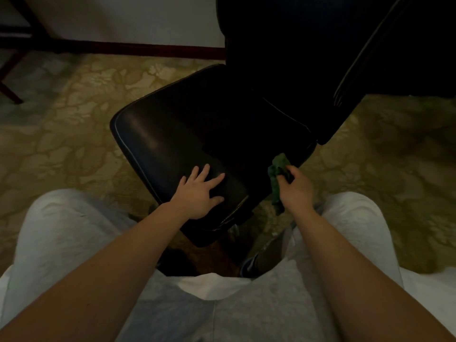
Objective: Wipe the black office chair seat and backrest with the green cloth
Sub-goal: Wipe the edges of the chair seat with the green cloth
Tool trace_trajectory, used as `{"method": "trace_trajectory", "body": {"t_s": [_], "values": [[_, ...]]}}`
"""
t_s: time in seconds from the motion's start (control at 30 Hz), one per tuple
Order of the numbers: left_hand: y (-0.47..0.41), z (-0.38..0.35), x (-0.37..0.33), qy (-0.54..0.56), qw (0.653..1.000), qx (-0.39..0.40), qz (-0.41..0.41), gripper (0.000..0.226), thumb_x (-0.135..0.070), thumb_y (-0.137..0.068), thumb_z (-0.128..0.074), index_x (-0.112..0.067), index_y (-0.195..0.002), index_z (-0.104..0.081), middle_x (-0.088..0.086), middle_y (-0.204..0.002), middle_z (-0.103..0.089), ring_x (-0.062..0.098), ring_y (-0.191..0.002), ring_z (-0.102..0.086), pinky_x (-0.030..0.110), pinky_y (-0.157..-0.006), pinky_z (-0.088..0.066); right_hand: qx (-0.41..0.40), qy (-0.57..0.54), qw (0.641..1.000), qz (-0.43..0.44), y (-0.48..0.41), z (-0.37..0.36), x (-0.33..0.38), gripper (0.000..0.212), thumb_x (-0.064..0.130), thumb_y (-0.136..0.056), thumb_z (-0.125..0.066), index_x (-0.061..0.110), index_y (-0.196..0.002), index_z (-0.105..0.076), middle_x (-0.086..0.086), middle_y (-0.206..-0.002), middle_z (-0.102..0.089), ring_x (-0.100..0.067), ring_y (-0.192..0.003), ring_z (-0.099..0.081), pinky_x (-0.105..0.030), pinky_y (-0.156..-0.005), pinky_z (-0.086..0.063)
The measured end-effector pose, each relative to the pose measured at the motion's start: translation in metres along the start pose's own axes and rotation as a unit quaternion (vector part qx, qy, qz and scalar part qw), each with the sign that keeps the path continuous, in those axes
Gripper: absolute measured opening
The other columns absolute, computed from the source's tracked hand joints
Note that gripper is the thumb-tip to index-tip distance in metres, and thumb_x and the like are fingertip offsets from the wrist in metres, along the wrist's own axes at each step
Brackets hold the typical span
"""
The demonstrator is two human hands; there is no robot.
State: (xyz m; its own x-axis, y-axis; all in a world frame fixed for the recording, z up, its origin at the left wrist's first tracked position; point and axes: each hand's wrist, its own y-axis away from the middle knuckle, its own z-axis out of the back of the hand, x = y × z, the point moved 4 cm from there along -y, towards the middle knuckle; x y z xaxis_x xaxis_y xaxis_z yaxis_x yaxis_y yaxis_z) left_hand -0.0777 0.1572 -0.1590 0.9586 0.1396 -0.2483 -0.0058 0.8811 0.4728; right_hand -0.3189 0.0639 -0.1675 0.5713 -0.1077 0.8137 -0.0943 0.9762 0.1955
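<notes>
The black office chair seat (177, 134) fills the middle of the head view, its glossy surface turned at an angle. The dark backrest (283, 45) rises at the upper right. My left hand (199, 191) rests flat on the near corner of the seat, fingers spread. My right hand (294, 186) grips the crumpled green cloth (277, 174) at the seat's right edge; part of the cloth hangs down below the hand, beside the seat.
A patterned yellowish carpet (74, 134) surrounds the chair. Dark wooden furniture legs (12, 77) stand at the far left, and a dark baseboard (138, 49) runs along the wall. My knees in grey trousers (61, 233) are close to the seat's front.
</notes>
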Motion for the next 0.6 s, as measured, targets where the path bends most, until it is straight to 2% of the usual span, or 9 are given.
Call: {"method": "trace_trajectory", "body": {"t_s": [0.07, 0.17, 0.3, 0.4, 0.5, 0.6], "values": [[0.0, -0.001, 0.0, -0.001, 1.0, 0.001, -0.002, 0.069, -0.056, -0.101, -0.038, -0.043, -0.157, 0.001, 0.003, -0.166, 0.016, 0.031, -0.152, 0.012, 0.053, -0.123, -0.001, 0.015, 0.036, 0.999, 0.016, 0.002, -0.003, 0.002, 0.036, 0.027, -0.097, -0.055, 0.018, -0.132, -0.054, -0.008, -0.12, -0.06, -0.026, -0.105, -0.059, -0.034, -0.082, -0.048], [0.0, -0.001, 0.001, -0.003, 1.0, 0.0, -0.004, 0.069, -0.055, -0.101, -0.038, -0.042, -0.157, 0.001, 0.004, -0.166, 0.016, 0.031, -0.152, 0.012, 0.053, -0.123, -0.001, 0.101, 0.053, 0.993, 0.035, 0.011, -0.013, 0.004, 0.035, 0.027, -0.096, -0.059, 0.018, -0.129, -0.056, -0.006, -0.118, -0.059, -0.025, -0.102, -0.059, -0.038, -0.082, -0.05], [0.0, -0.001, 0.002, -0.008, 1.0, -0.001, -0.001, 0.069, -0.056, -0.101, -0.038, -0.043, -0.157, 0.001, 0.004, -0.166, 0.016, 0.031, -0.152, 0.012, 0.054, -0.123, -0.001, 0.152, 0.047, 0.985, 0.062, 0.018, -0.02, 0.006, 0.029, 0.025, -0.092, -0.064, 0.017, -0.12, -0.061, -0.006, -0.111, -0.063, -0.024, -0.1, -0.06, -0.033, -0.08, -0.051], [-0.001, -0.002, 0.003, -0.007, 1.0, -0.002, -0.002, 0.069, -0.056, -0.101, -0.038, -0.043, -0.157, 0.001, 0.004, -0.166, 0.016, 0.031, -0.152, 0.013, 0.054, -0.123, -0.001, 0.129, 0.036, 0.99, 0.049, 0.012, -0.017, 0.005, 0.033, 0.025, -0.093, -0.063, 0.017, -0.125, -0.06, -0.007, -0.114, -0.064, -0.026, -0.104, -0.061, -0.038, -0.085, -0.052], [-0.002, -0.003, 0.002, -0.003, 1.0, -0.008, -0.008, 0.069, -0.056, -0.101, -0.038, -0.042, -0.157, 0.001, 0.004, -0.166, 0.016, 0.031, -0.152, 0.012, 0.054, -0.122, 0.0, 0.048, 0.028, 0.998, 0.018, 0.006, -0.005, 0.001, 0.041, 0.027, -0.097, -0.057, 0.016, -0.137, -0.052, -0.009, -0.125, -0.06, -0.028, -0.111, -0.058, -0.043, -0.092, -0.05], [-0.002, -0.004, 0.001, -0.003, 1.0, -0.009, -0.005, 0.069, -0.056, -0.101, -0.037, -0.042, -0.157, 0.001, 0.004, -0.166, 0.016, 0.031, -0.152, 0.013, 0.053, -0.121, 0.0, 0.025, 0.043, 0.999, 0.019, 0.006, -0.004, 0.001, 0.041, 0.028, -0.098, -0.054, 0.018, -0.137, -0.05, -0.009, -0.124, -0.059, -0.03, -0.107, -0.059, -0.042, -0.087, -0.051]]}}
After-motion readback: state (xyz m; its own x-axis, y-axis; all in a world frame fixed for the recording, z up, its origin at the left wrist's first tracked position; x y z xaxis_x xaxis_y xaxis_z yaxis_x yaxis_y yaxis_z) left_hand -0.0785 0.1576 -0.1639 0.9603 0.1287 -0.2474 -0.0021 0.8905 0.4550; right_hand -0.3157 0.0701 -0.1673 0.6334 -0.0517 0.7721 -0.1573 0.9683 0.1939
